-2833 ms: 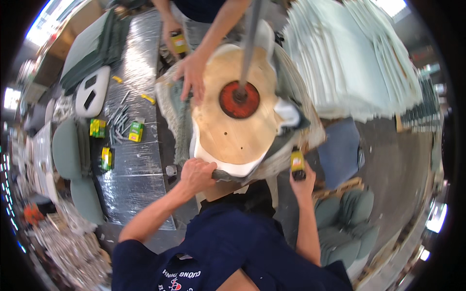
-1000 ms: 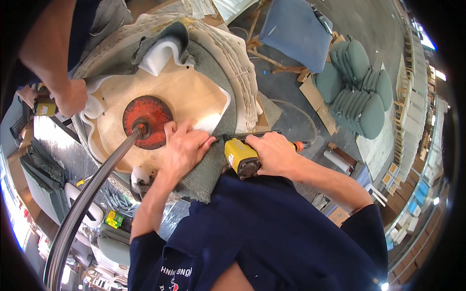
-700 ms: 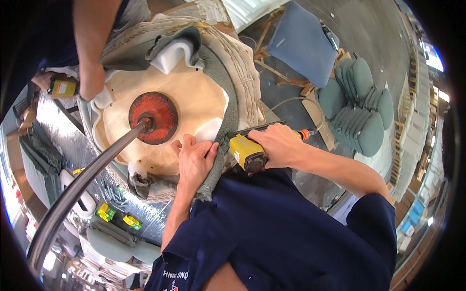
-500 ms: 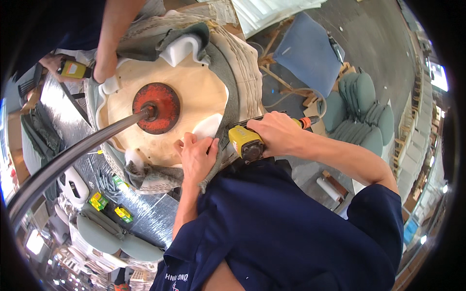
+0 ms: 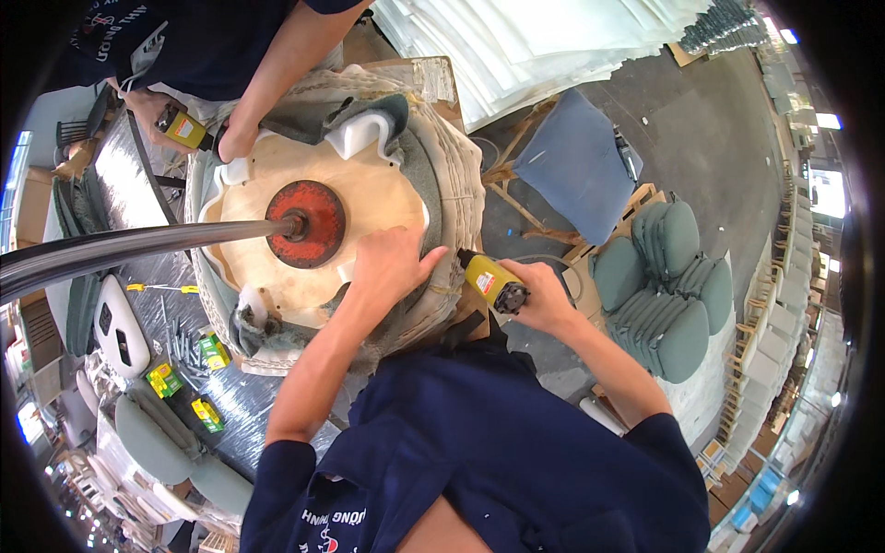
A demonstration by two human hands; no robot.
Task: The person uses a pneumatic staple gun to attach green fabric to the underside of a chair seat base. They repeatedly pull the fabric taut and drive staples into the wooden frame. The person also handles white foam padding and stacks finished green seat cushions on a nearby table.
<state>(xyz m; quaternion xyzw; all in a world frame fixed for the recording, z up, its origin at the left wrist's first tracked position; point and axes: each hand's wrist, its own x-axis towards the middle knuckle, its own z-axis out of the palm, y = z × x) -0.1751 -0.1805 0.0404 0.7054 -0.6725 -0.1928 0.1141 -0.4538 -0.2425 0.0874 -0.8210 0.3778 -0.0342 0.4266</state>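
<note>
A round wooden board point(image 5: 369, 198) with a red disc point(image 5: 318, 207) clamped on it lies face up, grey fabric point(image 5: 426, 175) and white foam point(image 5: 355, 138) around its rim. My left hand point(image 5: 392, 263) bears on the near right rim, thumb stretched out; its curled fingers seem closed on the fabric, though their tips are hidden. Off the right of the rim, my right hand point(image 5: 546, 297) grips a yellow and black staple gun point(image 5: 495, 281), its nose pointing up-left towards the rim, apart from the board.
Across the board a co-worker's hand point(image 5: 240, 140) presses the far left rim; their other hand holds another yellow staple gun point(image 5: 184, 127). A metal shaft point(image 5: 138, 247) runs in from the left to the disc. Stacked grey-green pads point(image 5: 678, 295) and a blue-covered stand point(image 5: 576, 166) are at right.
My left hand has turned and shifted onto the board's rim, thumb now out. The staple gun in my right hand has swung its nose to the left and come away from the rim.
</note>
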